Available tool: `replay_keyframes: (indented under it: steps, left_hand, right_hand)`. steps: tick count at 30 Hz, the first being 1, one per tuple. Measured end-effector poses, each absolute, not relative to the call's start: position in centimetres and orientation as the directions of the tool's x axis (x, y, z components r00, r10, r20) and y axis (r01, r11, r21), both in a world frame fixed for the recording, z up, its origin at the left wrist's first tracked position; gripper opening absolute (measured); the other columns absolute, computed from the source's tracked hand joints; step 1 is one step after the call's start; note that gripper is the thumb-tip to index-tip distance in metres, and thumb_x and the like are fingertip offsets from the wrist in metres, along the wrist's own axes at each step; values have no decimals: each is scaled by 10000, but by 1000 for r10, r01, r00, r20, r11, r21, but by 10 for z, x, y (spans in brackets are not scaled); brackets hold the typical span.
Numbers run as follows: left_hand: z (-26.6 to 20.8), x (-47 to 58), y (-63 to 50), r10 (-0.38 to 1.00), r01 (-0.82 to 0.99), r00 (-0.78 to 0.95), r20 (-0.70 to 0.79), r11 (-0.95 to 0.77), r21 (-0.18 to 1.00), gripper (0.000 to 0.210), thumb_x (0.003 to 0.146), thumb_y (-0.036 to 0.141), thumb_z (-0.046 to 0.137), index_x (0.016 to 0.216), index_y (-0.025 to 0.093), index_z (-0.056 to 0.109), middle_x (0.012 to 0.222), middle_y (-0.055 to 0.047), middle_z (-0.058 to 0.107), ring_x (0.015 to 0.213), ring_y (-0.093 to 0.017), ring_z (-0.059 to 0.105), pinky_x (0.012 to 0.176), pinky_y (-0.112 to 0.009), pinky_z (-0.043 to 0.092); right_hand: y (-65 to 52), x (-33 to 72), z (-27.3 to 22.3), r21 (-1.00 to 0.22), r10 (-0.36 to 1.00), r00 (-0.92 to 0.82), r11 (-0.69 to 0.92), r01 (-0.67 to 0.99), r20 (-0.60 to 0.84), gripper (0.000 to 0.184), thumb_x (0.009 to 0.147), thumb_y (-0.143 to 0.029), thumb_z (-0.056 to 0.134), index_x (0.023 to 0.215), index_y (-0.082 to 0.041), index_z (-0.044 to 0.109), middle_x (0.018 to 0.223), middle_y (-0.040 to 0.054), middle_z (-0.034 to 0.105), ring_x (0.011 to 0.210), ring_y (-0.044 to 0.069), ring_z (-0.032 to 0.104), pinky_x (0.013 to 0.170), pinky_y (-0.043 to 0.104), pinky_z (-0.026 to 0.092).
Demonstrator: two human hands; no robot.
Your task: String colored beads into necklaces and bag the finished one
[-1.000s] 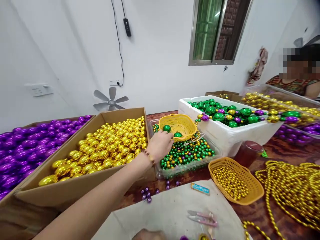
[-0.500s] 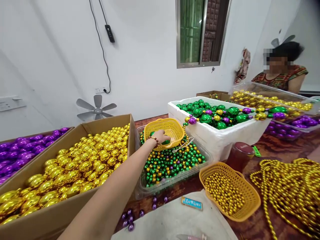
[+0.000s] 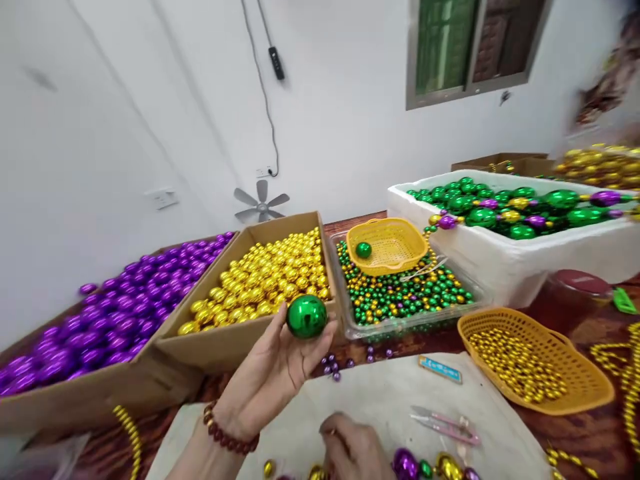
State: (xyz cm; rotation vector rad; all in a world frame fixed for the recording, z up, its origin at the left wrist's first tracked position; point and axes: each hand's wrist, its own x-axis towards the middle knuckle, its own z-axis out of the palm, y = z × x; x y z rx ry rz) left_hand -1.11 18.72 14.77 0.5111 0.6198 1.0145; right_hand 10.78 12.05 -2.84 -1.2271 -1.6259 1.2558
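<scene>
On the red-brown wood-grain desk [image 3: 595, 433], a brown cardboard box [image 3: 240, 347] of shiny gold balls stands behind a flat, pale sheet [image 3: 390, 380]. The upturned left hand [image 3: 275, 373] holds a large, shiny green ball [image 3: 307, 317] in its fingers, raised before the box. The right hand's [image 3: 357, 450] fingers curl low over the sheet, beside a glossy purple ball [image 3: 405, 463]; whether they grip anything, I cannot tell.

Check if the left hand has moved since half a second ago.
Yes. Against the clear tub, the left hand has moved out of the far yellow basket, leftward and toward the person, holding a green ball.
</scene>
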Motion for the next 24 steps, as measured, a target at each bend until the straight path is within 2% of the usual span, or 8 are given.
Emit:
replay_keyframes:
  steps: [2,4,8,12,15,17,21,24]
  left_hand:
    - [136,-34,162,896,-687,340,-285,443,576,400,935,367,539,1235,103,562,1281,-191,605,1046,-222,672,920,-289,551]
    - [126,-52,145,918,-750,261,-299,388,535,391,935,325,547,1257,104,541,1300,-193,588,1103,-229,645,938,-284,537]
    - [113,-73,128,934,-782,162,-317,318,536,308,921,282,561,1211,179,568,1325,-150,568,1203,-284,572,929,-357,531]
    - [102,-85,123,962,-727,42,-270,215,652,281,917,366,557,1176,262,598,1269,-90,587,1136,-289,596,820,-382,550]
    - [93,-93,121,982,-623,-66,-177,98,776,261,913,290,572,1171,271,608,1208,-69,605,1061,-235,605,836,-404,540]
    - [86,-97,120,984,-559,-120,-132,43,828,334,879,224,618,1208,280,599,1205,-56,607,1040,-206,601,891,-403,518]
    - [73,-104,119,976,-408,-204,-79,-12,913,542,777,155,719,1287,268,575,1188,-47,636,1020,-169,604,896,-265,484]
    - [71,-107,120,978,-375,-204,-38,-42,926,497,765,144,725,1241,231,612,1169,-59,654,1014,-167,611,870,-228,481]
  right_hand:
    - [116,110,-24,-980,960,-281,60,191,4,266,938,-259,391,884,-189,641,558,15,670,511,175,651,523,226,453]
    - [114,111,-19,-991,960,-280,34,129,-4,275,963,-315,389,914,-179,623,593,13,667,524,166,648,550,231,466]
    - [109,109,-13,-998,963,-269,-20,54,-33,313,959,-408,425,971,-160,614,605,1,635,497,156,632,509,231,451]
    - [106,104,-14,-999,972,-231,-42,24,-46,344,942,-475,459,965,-166,609,631,6,635,496,149,626,467,222,418]
    - [103,101,-14,-999,974,-225,-28,-19,-22,404,926,-528,477,1030,-162,612,693,31,651,551,158,636,454,221,417]
    - [100,98,-14,-999,971,-238,-10,-39,0,431,925,-538,478,1076,-159,616,719,44,663,584,164,644,466,223,430]
    - [94,93,-12,-998,959,-282,-17,-54,-1,374,932,-502,497,971,-159,643,732,64,695,617,174,671,497,224,454]
    - [90,91,-13,-998,957,-289,-18,-53,-2,347,941,-474,501,921,-159,646,719,66,703,602,176,681,476,219,445]
